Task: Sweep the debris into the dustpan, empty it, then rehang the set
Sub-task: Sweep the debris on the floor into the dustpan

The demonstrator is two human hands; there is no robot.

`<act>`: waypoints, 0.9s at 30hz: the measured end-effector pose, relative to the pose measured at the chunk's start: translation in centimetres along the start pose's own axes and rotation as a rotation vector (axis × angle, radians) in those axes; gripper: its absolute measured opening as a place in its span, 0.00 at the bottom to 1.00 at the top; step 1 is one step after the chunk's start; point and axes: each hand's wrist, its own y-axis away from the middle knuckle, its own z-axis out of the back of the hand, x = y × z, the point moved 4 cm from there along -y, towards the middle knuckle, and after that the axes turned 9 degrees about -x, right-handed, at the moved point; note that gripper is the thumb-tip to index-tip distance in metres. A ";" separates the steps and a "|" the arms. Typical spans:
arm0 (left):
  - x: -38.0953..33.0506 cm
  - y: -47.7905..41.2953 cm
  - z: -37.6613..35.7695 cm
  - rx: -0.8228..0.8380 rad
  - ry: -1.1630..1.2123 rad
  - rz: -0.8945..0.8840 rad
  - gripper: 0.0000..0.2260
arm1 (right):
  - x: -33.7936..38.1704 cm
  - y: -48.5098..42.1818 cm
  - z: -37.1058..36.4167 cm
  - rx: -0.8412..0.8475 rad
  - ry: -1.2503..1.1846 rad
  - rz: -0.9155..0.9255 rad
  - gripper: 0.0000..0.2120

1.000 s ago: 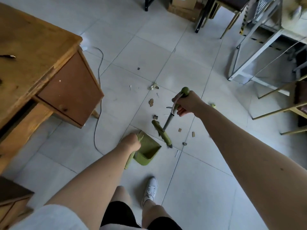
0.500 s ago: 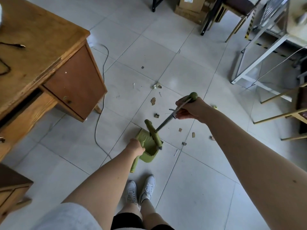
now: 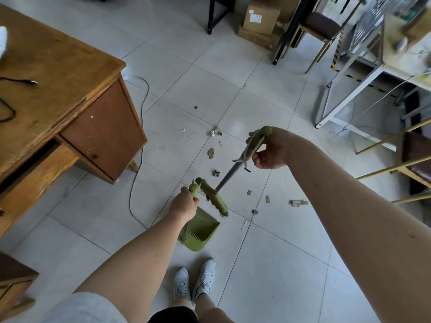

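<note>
My left hand (image 3: 184, 203) grips the upright handle of a green dustpan (image 3: 200, 229) that rests on the tiled floor in front of my feet. My right hand (image 3: 270, 148) holds the green-capped top of a broom whose metal shaft slants down to a green broom head (image 3: 213, 197). The broom head sits just beyond the dustpan's mouth, close to my left hand. Cardboard scraps (image 3: 299, 203) and other small debris (image 3: 211, 153) lie scattered on the tiles beyond and to the right of the broom.
A wooden desk (image 3: 58, 89) with a cabinet stands at the left, and a grey cable (image 3: 137, 164) runs along the floor beside it. Cardboard boxes (image 3: 261, 19), chairs (image 3: 319, 29) and a white metal frame (image 3: 335, 94) line the far and right sides.
The broom head has lifted out of the dustpan's mouth and moved a little forward and right. The dustpan has stayed in front of my feet. The view has tilted up slightly.
</note>
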 end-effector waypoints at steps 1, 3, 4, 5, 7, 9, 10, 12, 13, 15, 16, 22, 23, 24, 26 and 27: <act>0.0 -0.3 0.4 0.007 -0.010 -0.004 0.14 | 0.2 -0.2 -0.4 -0.006 0.001 -0.022 0.08; 0.0 -1.0 1.2 0.013 -0.035 -0.029 0.13 | 0.5 -0.8 -1.3 -0.014 -0.031 -0.057 0.08; 0.1 -1.4 1.6 0.011 -0.043 -0.044 0.13 | 0.6 -1.1 -1.9 -0.018 -0.069 -0.079 0.08; 0.2 -1.8 2.0 0.009 -0.046 -0.056 0.13 | 0.8 -1.5 -2.5 -0.027 -0.104 -0.098 0.06; 0.4 -2.8 2.7 0.000 -0.040 -0.066 0.13 | 1.3 -2.5 -3.7 -0.026 -0.109 -0.128 0.05; 0.6 -3.8 3.4 -0.011 -0.016 -0.052 0.13 | 2.0 -4.0 -4.7 -0.033 -0.060 -0.146 0.04; 0.6 -4.4 3.7 -0.012 -0.004 -0.041 0.13 | 2.3 -4.7 -5.0 -0.043 -0.030 -0.152 0.05; 0.5 -5.8 4.4 -0.026 0.004 -0.036 0.13 | 3.3 -6.5 -5.2 -0.083 -0.003 -0.142 0.06; 0.4 -6.5 4.8 -0.033 -0.002 -0.038 0.14 | 3.6 -7.4 -4.9 -0.114 -0.016 -0.139 0.07; 0.0 -8.3 5.5 -0.058 -0.012 -0.035 0.14 | 4.8 -9.3 -4.1 -0.136 -0.051 -0.147 0.12; -0.3 -9.3 5.9 -0.074 -0.020 -0.029 0.13 | 5.6 -10.3 -3.8 -0.120 -0.050 -0.148 0.12; -2.6 -16.9 7.8 -0.191 -0.041 0.090 0.12 | 12.2 -18.3 -3.9 -0.045 0.109 -0.075 0.11; -3.0 -18.2 8.1 -0.196 -0.045 0.106 0.12 | 13.5 -19.5 -4.1 -0.050 0.150 -0.058 0.11; -3.7 -19.7 8.4 -0.200 -0.052 0.122 0.11 | 15.2 -20.9 -4.4 -0.053 0.192 -0.040 0.11; -5.2 -22.5 9.1 -0.223 -0.066 0.172 0.11 | 18.4 -23.5 -4.7 -0.067 0.267 -0.012 0.11; -5.9 -23.9 9.6 -0.242 -0.070 0.201 0.11 | 20.2 -24.7 -4.8 -0.076 0.308 0.005 0.10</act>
